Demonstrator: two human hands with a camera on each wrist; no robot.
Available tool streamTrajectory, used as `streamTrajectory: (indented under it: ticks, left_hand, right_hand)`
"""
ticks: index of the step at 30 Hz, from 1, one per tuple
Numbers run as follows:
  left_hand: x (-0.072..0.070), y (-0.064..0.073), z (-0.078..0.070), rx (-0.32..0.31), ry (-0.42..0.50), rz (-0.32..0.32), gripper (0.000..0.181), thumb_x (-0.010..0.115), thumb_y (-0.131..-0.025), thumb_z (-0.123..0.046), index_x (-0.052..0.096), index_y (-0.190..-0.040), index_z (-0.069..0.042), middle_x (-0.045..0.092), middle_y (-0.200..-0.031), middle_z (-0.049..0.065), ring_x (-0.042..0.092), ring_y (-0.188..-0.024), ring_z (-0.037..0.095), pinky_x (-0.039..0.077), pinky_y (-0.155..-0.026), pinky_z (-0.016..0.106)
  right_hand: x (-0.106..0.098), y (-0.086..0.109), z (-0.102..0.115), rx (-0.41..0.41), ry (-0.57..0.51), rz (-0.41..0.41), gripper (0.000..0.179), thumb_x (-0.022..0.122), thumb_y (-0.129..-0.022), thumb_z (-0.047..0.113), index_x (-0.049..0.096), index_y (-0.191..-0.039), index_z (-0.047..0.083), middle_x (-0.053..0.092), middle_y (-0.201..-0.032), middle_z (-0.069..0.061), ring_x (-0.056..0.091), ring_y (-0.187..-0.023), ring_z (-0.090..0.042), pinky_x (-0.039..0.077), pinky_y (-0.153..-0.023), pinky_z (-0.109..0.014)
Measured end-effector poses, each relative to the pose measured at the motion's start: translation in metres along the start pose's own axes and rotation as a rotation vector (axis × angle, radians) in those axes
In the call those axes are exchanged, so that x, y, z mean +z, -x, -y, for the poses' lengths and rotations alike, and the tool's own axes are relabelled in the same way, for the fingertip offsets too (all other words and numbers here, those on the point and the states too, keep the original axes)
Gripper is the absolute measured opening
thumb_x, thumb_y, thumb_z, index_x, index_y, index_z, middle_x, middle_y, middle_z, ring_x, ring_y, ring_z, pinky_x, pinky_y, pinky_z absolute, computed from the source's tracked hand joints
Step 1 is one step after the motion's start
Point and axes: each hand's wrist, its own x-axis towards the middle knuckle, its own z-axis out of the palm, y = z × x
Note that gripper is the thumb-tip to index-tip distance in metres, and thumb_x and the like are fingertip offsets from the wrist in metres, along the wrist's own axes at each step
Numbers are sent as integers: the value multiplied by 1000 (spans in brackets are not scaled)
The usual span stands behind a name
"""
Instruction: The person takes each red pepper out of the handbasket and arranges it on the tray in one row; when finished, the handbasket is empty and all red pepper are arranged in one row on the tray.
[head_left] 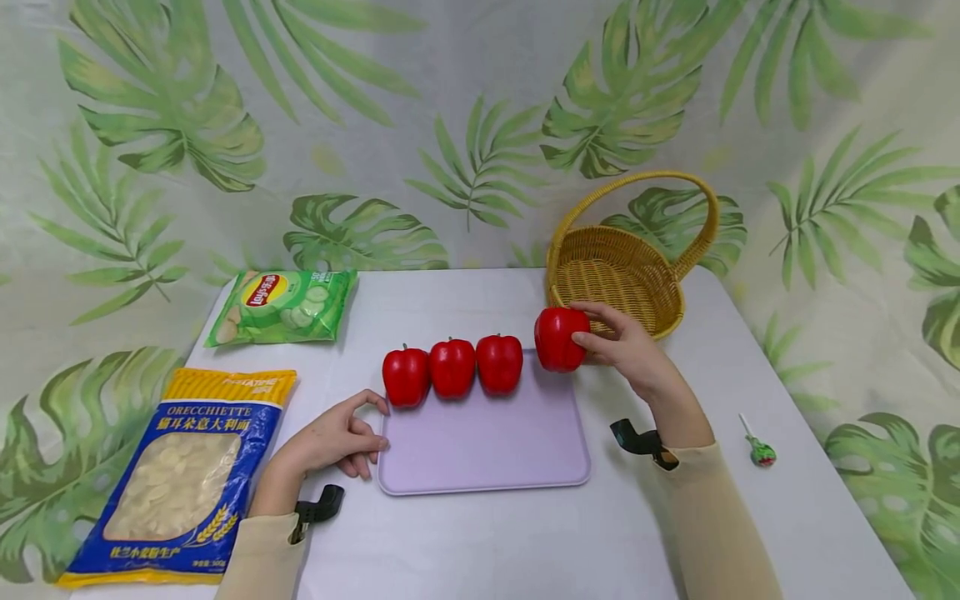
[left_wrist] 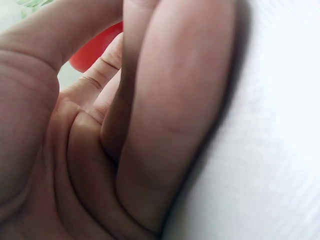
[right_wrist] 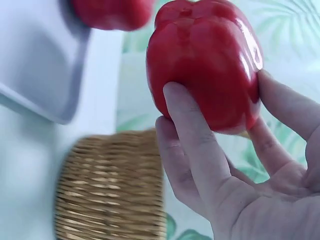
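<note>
A red bell pepper is pinched by my right hand, its fingertips and thumb against the pepper's side. In the right wrist view, that bell pepper shows above the fingers, away from the tray. My left hand is at the left rim of the lilac tray, with index fingertip and thumb at the edge and the other fingers bent by the table. Three more red bell peppers stand in a row along the tray's back edge: left pepper, middle pepper and right pepper.
Behind my right hand stands a wicker basket with a tall handle. At the back left lies a green chip bag, with a blue and yellow pasta bag in front of it. A wrapped lollipop lies at the right.
</note>
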Motion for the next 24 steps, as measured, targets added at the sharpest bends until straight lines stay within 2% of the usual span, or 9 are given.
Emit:
streamTrajectory:
  ticks: [12,24]
  left_hand:
    - [1,0,1,1,7,2,51,77,-98,-22,46,-136,-12,73,-76,6,75,-60,23,61,-55,30]
    - [1,0,-1,-5,2,-2,51,78,-98,-23,46,-136,-12,73,-77,6,75,-60,23,62,-55,31]
  right_hand:
    - [23,-8,-21,10,82,47,56,69,-103,15,50,-155,9,49,-156,-26,57,-134,-43,65,-94,-41]
    - [27,-12,-30,38,160,56,55,66,-104,11,49,-156,8,47,-158,-26,58,-134,-46,64,-96,-48]
